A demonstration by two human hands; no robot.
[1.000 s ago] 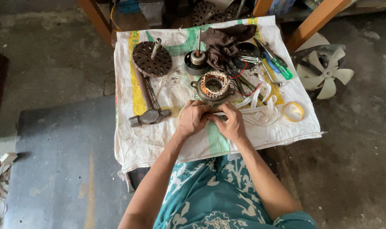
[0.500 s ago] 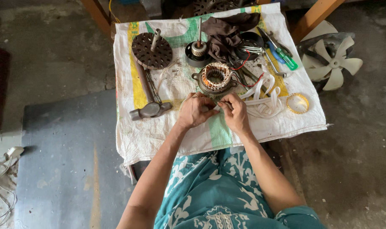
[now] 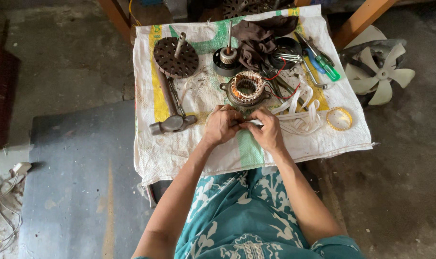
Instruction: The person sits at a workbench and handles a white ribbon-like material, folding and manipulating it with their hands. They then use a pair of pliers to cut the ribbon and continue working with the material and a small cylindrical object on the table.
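White sack-covered bench (image 3: pixel 179 148), both hands' fingers (image 3: pixel 244 123) pinched on white tape (image 3: pixel 299 117), beside stator (image 3: pixel 246 88).

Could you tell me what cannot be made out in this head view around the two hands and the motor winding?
- What the left hand and right hand pinch: hidden by the fingers; each grip unclear.
- Far edge of the white sack cloth: parts there cut off by the top of the frame.
- Items under the brown rag: covered.
- Wires beside the motor winding: too small to trace.
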